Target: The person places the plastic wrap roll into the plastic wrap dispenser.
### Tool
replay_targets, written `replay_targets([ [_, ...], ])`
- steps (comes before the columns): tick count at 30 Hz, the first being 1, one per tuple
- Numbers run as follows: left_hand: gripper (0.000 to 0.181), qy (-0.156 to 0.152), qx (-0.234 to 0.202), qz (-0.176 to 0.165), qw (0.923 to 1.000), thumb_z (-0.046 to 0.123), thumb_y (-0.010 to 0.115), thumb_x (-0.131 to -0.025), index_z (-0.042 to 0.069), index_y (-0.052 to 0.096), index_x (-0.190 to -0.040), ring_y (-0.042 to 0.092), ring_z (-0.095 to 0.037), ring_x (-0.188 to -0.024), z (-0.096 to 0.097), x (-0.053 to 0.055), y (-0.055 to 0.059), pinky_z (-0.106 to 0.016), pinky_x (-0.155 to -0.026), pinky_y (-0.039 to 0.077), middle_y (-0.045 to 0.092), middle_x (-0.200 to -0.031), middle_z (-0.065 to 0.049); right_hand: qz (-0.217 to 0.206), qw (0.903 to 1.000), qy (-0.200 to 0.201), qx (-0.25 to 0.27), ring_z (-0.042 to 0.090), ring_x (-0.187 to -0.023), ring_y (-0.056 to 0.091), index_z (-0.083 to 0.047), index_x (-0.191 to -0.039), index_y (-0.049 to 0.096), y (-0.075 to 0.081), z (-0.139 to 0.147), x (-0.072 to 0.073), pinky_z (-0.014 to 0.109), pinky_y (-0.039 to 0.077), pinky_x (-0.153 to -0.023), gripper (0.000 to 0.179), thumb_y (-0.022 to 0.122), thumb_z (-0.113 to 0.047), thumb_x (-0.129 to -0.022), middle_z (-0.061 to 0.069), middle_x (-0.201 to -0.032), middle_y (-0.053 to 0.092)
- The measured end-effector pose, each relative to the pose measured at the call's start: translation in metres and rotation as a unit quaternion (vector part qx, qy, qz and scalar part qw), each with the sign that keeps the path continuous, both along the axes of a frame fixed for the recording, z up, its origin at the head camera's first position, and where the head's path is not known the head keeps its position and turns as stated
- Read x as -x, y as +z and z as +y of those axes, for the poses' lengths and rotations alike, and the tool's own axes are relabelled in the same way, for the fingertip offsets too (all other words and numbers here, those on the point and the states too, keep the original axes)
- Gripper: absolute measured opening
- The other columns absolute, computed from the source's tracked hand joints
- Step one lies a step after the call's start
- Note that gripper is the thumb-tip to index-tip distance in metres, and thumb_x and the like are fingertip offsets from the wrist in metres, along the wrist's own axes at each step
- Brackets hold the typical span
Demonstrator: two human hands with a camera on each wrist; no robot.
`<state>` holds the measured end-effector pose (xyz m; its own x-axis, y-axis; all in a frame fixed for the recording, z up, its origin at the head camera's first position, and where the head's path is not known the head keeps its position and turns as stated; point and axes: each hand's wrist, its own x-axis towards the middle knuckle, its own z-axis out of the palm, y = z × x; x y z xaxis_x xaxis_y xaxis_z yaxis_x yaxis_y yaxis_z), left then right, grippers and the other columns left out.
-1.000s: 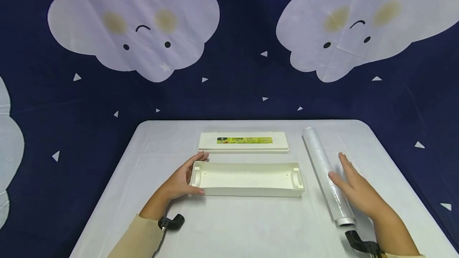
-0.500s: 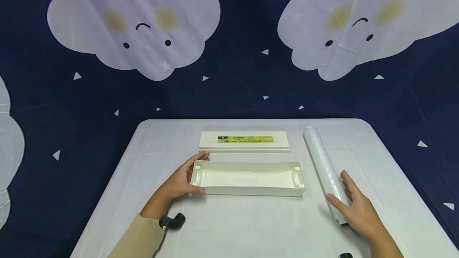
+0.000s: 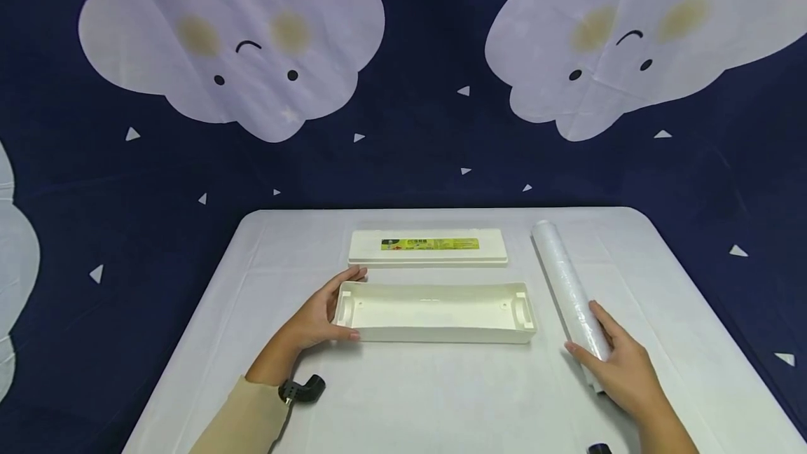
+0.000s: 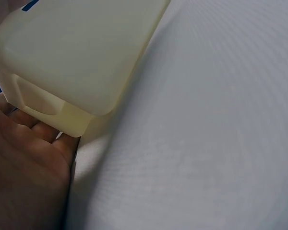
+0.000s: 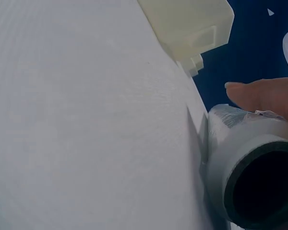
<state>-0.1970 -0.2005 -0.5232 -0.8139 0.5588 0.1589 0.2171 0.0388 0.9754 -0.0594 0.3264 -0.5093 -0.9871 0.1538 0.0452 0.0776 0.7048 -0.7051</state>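
A long cream-white plastic box point(image 3: 435, 335), its top open, lies crosswise on the table. My left hand point(image 3: 313, 321) holds its left end, thumb along the front wall and fingers round behind. The left wrist view shows this box end point(image 4: 72, 62) close up, over the palm point(image 4: 29, 163). To the right, a roll of plastic wrap point(image 3: 564, 279) lies slanting away from me. My right hand point(image 3: 624, 370) grips its near part, thumb on the left side and fingers on the right. In the right wrist view the roll's hollow core faces the camera, below the thumb point(image 5: 264, 96).
Behind the box lies a flat white lid point(image 3: 429, 259) with a yellow-green label. Everything rests on a white-covered table point(image 3: 454, 398) with rounded far corners. A dark blue cloth point(image 3: 416, 167) with cloud prints hangs behind it.
My right hand, at first open beside the roll, has come down nearer to me and closed round its near part. My left hand keeps its place on the box.
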Motion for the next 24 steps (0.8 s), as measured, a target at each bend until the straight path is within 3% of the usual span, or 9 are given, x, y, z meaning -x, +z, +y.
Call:
replay_targets([
  [15, 0.123, -0.006, -0.007, 0.002, 1.0, -0.008, 0.095, -0.066, 0.004, 0.025, -0.166, 0.025, -0.034, -0.154, -0.0006, -0.0012, -0.001, -0.027, -0.117, 0.034, 0.031, -0.168, -0.01, 0.018, 0.9994, 0.0, -0.029, 0.066, -0.122, 0.051, -0.001, -0.165, 0.028, 0.0004, -0.0029, 0.0015, 0.073, 0.048, -0.09, 0.1, 0.087, -0.031, -0.09, 0.043, -0.148, 0.042],
  [24, 0.122, -0.007, -0.01, 0.01, 0.9999, -0.006, 0.096, -0.067, 0.002, 0.025, -0.166, 0.024, -0.035, -0.154, -0.0018, -0.0006, -0.0016, -0.024, -0.118, 0.031, 0.031, -0.168, -0.013, -0.007, 0.9998, -0.017, -0.011, 0.06, -0.123, 0.052, 0.0, -0.164, 0.03, 0.0075, -0.0008, 0.0006, 0.069, 0.05, -0.089, 0.093, 0.082, -0.033, -0.094, 0.041, -0.151, 0.04],
])
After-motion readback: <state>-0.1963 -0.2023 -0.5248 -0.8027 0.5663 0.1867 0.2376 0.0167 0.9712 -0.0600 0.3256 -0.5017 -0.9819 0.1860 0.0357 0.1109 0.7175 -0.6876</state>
